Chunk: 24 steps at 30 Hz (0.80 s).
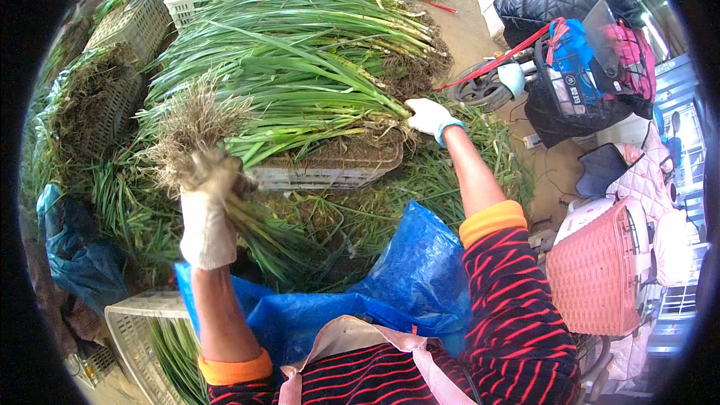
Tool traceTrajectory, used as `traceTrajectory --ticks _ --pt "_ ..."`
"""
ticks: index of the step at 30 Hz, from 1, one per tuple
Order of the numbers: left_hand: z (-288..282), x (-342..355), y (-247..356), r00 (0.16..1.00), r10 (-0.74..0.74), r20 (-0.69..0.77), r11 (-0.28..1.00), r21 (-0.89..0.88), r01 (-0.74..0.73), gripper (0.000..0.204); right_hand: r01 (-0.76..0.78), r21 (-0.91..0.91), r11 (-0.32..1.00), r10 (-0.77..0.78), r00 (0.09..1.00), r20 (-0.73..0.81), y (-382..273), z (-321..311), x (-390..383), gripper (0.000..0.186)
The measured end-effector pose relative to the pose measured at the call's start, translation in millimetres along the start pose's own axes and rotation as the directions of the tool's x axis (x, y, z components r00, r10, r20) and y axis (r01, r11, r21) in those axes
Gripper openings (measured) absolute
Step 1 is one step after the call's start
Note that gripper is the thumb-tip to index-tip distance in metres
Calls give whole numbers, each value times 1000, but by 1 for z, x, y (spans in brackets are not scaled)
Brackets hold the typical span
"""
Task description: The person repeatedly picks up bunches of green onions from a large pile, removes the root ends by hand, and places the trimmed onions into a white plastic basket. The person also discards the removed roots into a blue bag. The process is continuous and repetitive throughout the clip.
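Note:
My left hand, in a soiled white glove, is closed around a bunch of green garlic. Its bushy dry roots point up and away from me, while the leaves hang down to the right below my grip. Motion blurs those fingers a little. Farther right, my right hand, also gloved in white, pinches the root end of a green garlic stalk at the edge of a large heap. The heap's leaves spread to the left, with muddy roots on the right. It lies on a pale plastic crate caked with soil.
Blue plastic sheeting covers my lap. Beside my left forearm stands a cream crate of greens. More loaded crates line the far left. Cut leaves litter the ground. On the right are scooters, one with a pink basket.

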<state>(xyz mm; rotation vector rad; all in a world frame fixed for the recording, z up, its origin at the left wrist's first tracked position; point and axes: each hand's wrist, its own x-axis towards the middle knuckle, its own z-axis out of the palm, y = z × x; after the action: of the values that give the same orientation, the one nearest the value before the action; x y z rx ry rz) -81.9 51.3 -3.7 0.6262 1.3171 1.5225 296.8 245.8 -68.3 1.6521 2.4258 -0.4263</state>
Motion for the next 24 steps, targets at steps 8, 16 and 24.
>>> traceTrajectory --ticks 8,16,24 --pt "14 -10 12 999 -49 -7 998 -36 49 24 84 287 954 -17 974 -228 20 -79 -40 39" --pt "25 -6 8 998 -24 53 985 -170 33 72 -20 94 995 62 881 -469 -3 -104 -41 42" --pt "18 -15 4 944 313 -100 938 -122 -324 73 385 31 922 -348 862 -369 -113 -112 -60 31"
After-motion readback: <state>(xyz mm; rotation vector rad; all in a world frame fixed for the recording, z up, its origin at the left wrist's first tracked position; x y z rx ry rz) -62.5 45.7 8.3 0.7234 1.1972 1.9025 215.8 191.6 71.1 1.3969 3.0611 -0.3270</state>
